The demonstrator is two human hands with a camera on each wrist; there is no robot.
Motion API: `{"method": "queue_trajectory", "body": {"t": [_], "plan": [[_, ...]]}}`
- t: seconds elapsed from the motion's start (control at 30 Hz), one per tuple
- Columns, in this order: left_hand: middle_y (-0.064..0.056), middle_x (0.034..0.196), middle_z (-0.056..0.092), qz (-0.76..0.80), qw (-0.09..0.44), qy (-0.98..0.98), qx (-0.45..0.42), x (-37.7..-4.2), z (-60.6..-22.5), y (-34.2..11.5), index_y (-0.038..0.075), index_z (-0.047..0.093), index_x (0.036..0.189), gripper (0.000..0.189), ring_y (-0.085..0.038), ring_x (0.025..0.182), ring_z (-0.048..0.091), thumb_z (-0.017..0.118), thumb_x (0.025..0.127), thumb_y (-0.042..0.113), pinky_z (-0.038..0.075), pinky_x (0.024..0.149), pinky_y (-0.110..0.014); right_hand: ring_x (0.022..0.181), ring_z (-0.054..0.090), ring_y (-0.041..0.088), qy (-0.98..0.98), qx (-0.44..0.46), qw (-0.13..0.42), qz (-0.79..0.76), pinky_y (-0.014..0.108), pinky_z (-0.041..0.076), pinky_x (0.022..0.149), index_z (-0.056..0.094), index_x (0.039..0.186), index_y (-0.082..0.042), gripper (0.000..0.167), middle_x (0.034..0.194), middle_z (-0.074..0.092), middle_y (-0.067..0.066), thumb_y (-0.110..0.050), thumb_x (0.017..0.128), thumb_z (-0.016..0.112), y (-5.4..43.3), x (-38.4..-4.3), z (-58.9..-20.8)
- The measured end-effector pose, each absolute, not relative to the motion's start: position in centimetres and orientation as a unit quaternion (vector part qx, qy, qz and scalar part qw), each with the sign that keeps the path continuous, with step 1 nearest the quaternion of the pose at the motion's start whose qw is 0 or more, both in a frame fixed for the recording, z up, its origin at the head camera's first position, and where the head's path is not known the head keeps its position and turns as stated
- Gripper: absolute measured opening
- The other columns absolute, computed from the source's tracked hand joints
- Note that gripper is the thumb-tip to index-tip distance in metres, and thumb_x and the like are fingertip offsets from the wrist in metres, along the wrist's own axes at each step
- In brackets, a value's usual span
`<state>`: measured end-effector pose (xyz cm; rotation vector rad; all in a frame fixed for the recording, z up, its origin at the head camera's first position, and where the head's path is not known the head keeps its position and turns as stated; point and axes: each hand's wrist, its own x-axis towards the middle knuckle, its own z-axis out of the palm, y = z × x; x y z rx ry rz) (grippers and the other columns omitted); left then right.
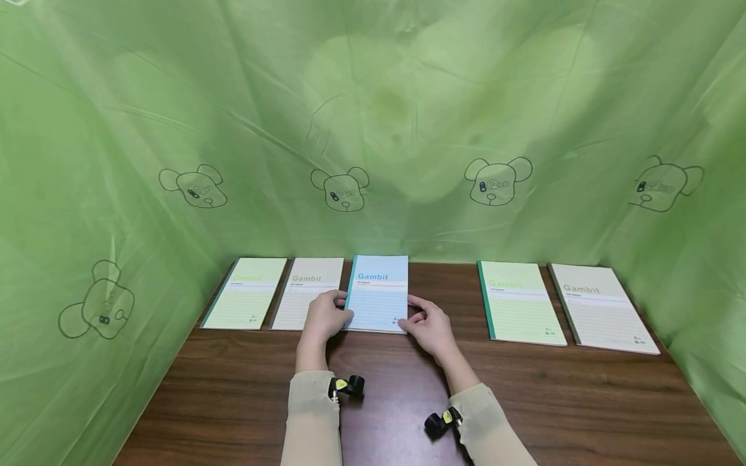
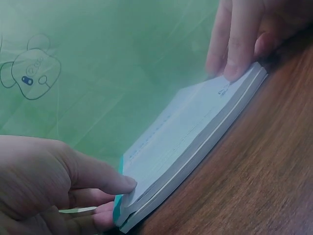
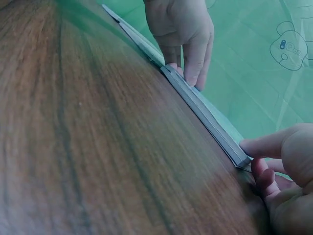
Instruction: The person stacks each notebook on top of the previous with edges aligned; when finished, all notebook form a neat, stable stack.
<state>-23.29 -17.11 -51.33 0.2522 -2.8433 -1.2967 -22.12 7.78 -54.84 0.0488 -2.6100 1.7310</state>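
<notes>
A blue notebook [image 1: 377, 298] marked "Gambit" lies in the middle of the row at the back of the table. My left hand [image 1: 326, 314] holds its lower left side, thumb on the cover and fingers along the green spine. At the opposite lower corner, my right hand [image 1: 430, 327] pinches the edge with its thumb on top. In the left wrist view the near edge of the notebook [image 2: 195, 147] shows layered pages close over the wood. The right wrist view shows both hands at the two ends of that edge [image 3: 205, 117].
Left of the blue notebook lie a grey-white notebook [image 1: 305, 285] and a green notebook [image 1: 247, 291]. To the right are another green notebook [image 1: 521, 304] and a white notebook [image 1: 603, 307]. A green curtain [image 1: 408, 129] with bear-face drawings surrounds the brown table [image 1: 384, 369].
</notes>
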Motion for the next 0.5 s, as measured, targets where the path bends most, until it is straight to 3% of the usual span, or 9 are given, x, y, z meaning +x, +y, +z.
{"method": "queue_trajectory", "body": {"t": [0.3, 0.5], "plan": [[-0.016, 0.116, 0.078, -0.409, 0.001, -0.908, 0.091, -23.31, -51.3, -17.03, -0.003, 0.074, 0.132, 0.046, -0.03, 0.103, 0.074, 0.078, 0.087, 0.0, 0.062, 0.09, -0.046, 0.072, 0.064, 0.01, -0.841, 0.035, 0.001, 0.54, 0.024, 0.05, 0.069, 0.067, 0.148, -0.006, 0.065, 0.086, 0.071, 0.004, -0.006, 0.088, 0.089, 7.92, -22.27, -55.05], [-0.017, 0.115, 0.077, -0.409, -0.002, -0.908, 0.092, -23.28, -51.2, -16.87, -0.004, 0.074, 0.131, 0.046, -0.031, 0.103, 0.074, 0.079, 0.086, 0.0, 0.062, 0.091, -0.047, 0.07, 0.062, 0.009, -0.844, 0.034, 0.003, 0.535, 0.025, 0.049, 0.069, 0.067, 0.148, -0.006, 0.064, 0.079, 0.07, 0.003, -0.006, 0.088, 0.089, 8.03, -22.16, -55.17]]}}
